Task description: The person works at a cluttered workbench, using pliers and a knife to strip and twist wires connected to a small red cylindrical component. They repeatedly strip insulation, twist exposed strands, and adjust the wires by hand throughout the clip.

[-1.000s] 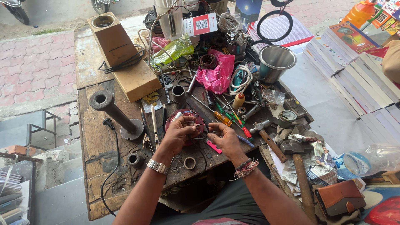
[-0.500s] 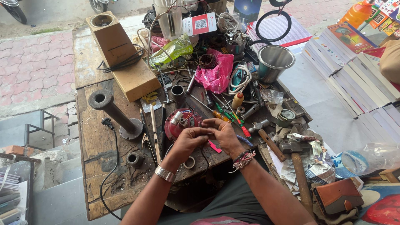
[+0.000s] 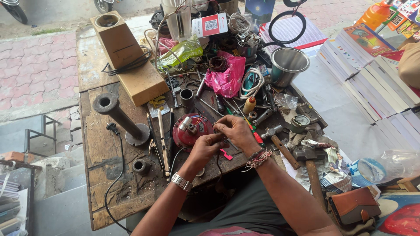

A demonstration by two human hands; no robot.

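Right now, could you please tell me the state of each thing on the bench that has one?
Left hand: fingers pinched on thin wires beside the red motor housing.
Right hand: fingers closed on the same wires.
Red motor housing: lying on the bench, opened, wires out.
Steel cup: upright, looks empty.
Hammer: lying flat, untouched.
Pink bag: crumpled.

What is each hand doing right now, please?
Left hand: fingers pinched on wires by the red motor housing.
Right hand: fingers closed, pinching the same thin wires.

On the worn wooden worktop (image 3: 100, 175) stand a grey metal pipe on a round base (image 3: 120, 119), a tan wooden box (image 3: 124, 54), a crumpled pink plastic bag (image 3: 228, 78), a shiny steel cup (image 3: 286, 65) and a wooden-handled hammer (image 3: 282, 146).
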